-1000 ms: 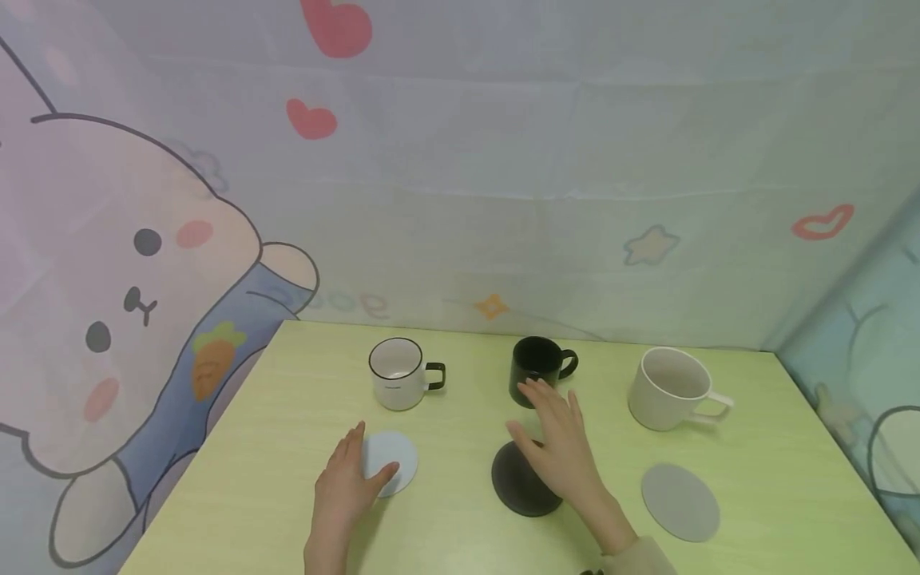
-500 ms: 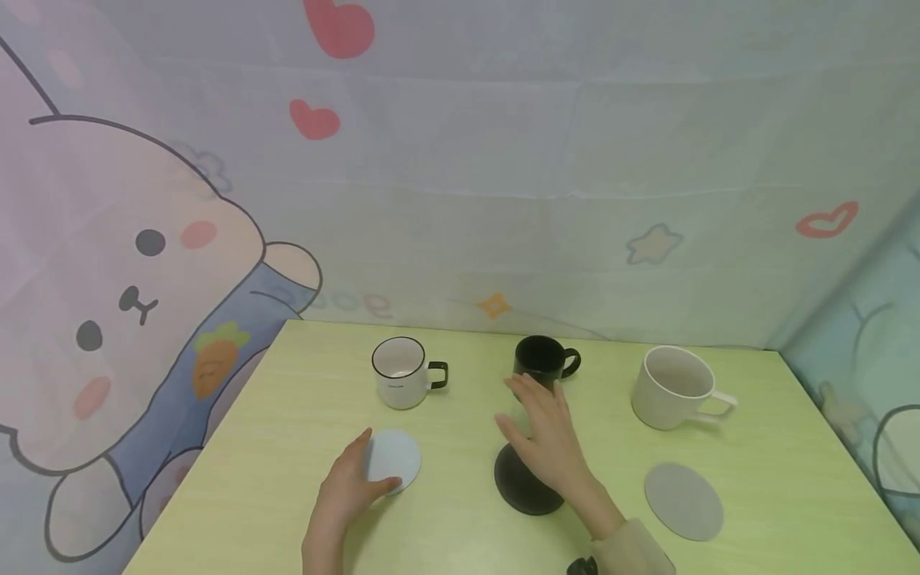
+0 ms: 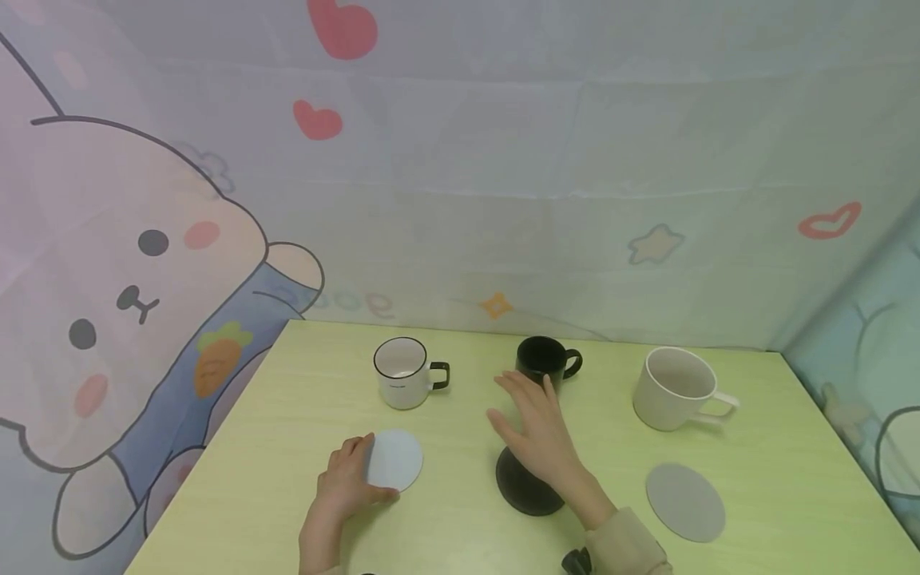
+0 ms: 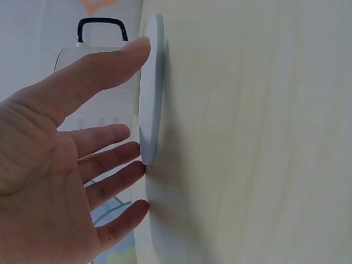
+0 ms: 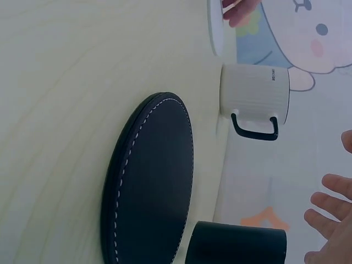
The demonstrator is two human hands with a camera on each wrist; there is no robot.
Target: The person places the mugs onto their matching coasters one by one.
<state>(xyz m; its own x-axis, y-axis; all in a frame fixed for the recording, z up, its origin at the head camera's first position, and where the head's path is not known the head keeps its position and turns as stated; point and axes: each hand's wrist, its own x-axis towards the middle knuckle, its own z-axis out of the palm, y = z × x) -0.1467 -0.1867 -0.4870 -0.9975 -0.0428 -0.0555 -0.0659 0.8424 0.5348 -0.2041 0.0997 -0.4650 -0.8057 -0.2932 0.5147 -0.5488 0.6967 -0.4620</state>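
My left hand [image 3: 345, 483] is at the round white coaster [image 3: 398, 463], which lies on the table. Its thumb meets the near edge and its fingertips reach the left edge; in the left wrist view the fingers are spread, with the thumb over the coaster [image 4: 151, 104]. My right hand [image 3: 542, 439] hovers over the round black coaster [image 3: 521, 483], fingers extended and holding nothing. That coaster [image 5: 159, 170] shows pale stitching along its rim. Just beyond the right fingertips stands a black mug [image 3: 539, 354], partly hidden by them.
A white mug with a black rim and handle [image 3: 404, 385] stands behind the white coaster. To the right are a larger off-white mug [image 3: 664, 399] and a grey coaster [image 3: 686, 503]. A printed cloth [image 3: 460, 160] hangs behind the table.
My left hand has drawn slightly back and its thumb has lowered to the coaster's near edge. My right hand has shifted a little left. The mugs and coasters stay in place.
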